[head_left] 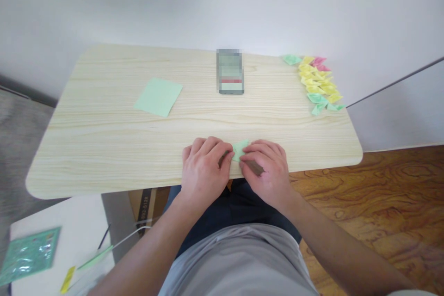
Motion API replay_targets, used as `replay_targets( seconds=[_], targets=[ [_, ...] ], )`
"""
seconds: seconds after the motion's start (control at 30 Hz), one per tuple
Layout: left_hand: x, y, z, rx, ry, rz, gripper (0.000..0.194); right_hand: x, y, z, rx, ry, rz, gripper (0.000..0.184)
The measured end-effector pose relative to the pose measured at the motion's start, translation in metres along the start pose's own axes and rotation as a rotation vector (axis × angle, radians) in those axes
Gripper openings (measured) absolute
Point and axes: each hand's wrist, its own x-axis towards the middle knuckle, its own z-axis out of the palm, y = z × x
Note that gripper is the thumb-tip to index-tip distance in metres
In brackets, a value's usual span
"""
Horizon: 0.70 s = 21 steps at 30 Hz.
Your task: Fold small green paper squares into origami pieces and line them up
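Observation:
Near the table's front edge, a small folded piece of green paper (239, 150) sits between my two hands. My left hand (207, 165) pinches its left side between thumb and forefinger, the other fingers curled. On the opposite side, my right hand (266, 166) has its thumb and fingertips closed on the paper's right part. The fingers cover some of the folds. A flat square sheet of green paper (159, 97) lies on the table to the left. At the far right is a cluster of folded paper pieces, among them yellow ones (316, 78), green ones (317, 98) and pink ones (321, 64).
A phone (231, 71), its screen blurred, lies at the back middle of the wooden table (104, 148). White wall stands behind. Lower left, a white surface (65, 217) holds a green plastic packet (31, 252) and a yellow strip (67, 280). A cardboard box (152, 203) is below the table.

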Motion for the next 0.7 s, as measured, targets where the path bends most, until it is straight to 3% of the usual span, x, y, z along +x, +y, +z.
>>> replay_targets(
  seconds=[0.2,0.37,0.7],
  targets=[
    [0.0,-0.003,0.0,-0.02,0.004,0.013,0.013,-0.006,0.001,-0.003,0.007,-0.022,-0.042,0.028],
    [-0.001,-0.002,0.001,-0.024,0.015,0.013,0.012,-0.013,0.004,-0.005,-0.056,-0.056,-0.102,0.02],
    [0.002,-0.013,0.0,-0.094,-0.012,0.053,0.016,-0.021,0.008,-0.015,-0.187,-0.206,-0.206,0.031]
  ],
)
